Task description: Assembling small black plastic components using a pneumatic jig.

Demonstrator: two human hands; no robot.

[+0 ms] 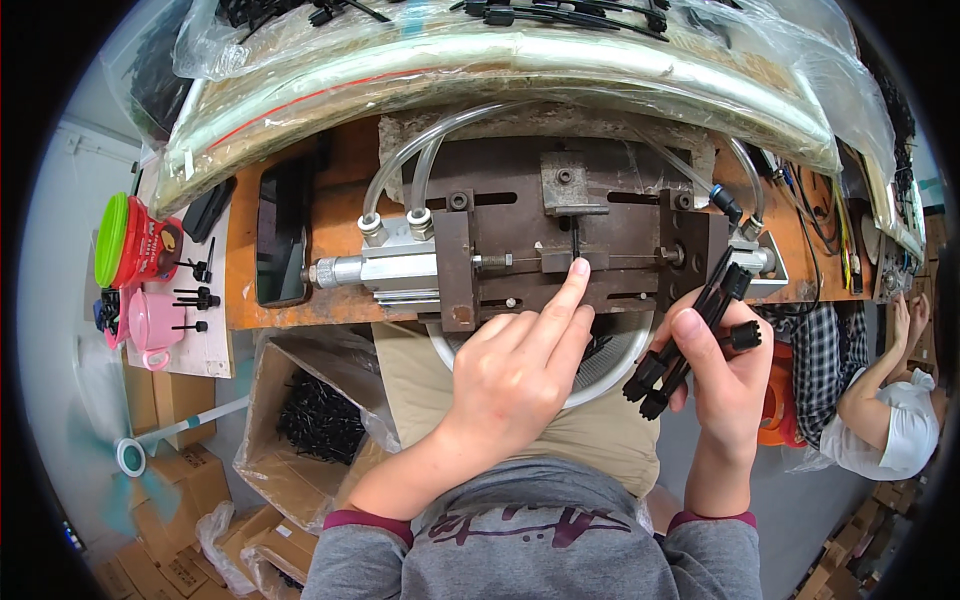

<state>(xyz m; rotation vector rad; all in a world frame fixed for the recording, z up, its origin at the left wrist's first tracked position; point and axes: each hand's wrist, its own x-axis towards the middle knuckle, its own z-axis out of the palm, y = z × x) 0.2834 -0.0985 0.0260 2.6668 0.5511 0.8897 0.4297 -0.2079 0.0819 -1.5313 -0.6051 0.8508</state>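
Note:
My left hand reaches over the middle of a dark metal fixture. Its index fingertip rests on the small central block, at the lower end of a thin black rod; the other fingers lie loosely extended, and I see nothing gripped in them. On the right, my right hand is closed around a bunch of black plastic rods with toothed, knob-like ends, held just off the fixture's right front corner. A silver pneumatic cylinder sits at the fixture's left side, and another at its right.
A phone lies left on the wooden bench. Beyond stand a pink cup and a red container. Below are a white basket and a bagged box of black parts. Another person sits at right.

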